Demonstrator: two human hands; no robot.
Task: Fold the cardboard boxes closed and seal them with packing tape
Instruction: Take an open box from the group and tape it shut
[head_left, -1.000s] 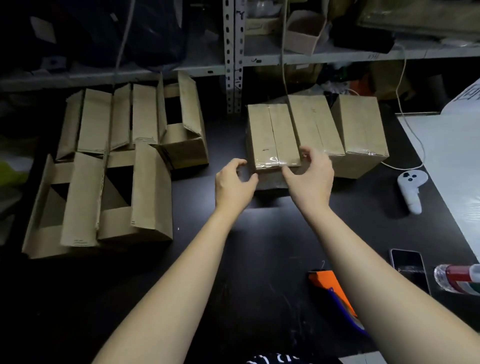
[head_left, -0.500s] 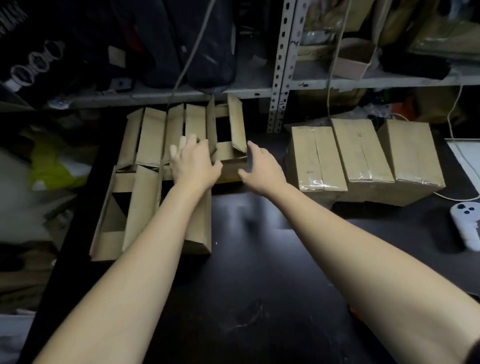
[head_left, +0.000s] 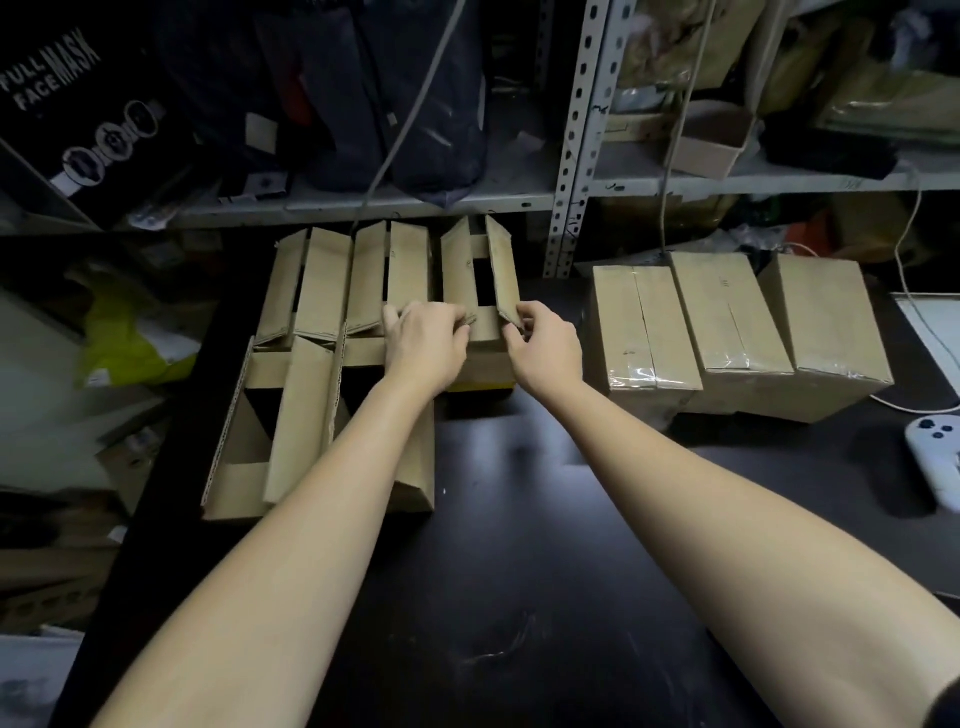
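Corrugated brown cardboard open box (head_left: 485, 330), rectangular, standing between the two grips on a glossy black counter (head_left: 519, 571); its long axis runs away from the wearer toward the shelf, and its mouth faces up with both long flaps standing nearly upright. The left grip (head_left: 426, 338) is curled at the near end of the left long flap, apparently clasping its edge, though the fingertips are hidden behind the knuckles. The right grip (head_left: 545, 348) pinches the near corner of the right long flap (head_left: 503, 270) between thumb and bent fingers. The short near flap lies folded flat between the grips. To the right of the right grip, well apart, three sealed boxes (head_left: 732, 312) sit side by side, touching, long axes also pointing away, each with a glossy, wrinkled clear tape (head_left: 634, 371) strip lapping over its near edge. To the left of the left grip, further unsealed boxes (head_left: 291, 415) stand in two rows, flaps raised and fluted edges exposed. A perforated grey metal shelf upright (head_left: 576, 130) rises beyond the grips.
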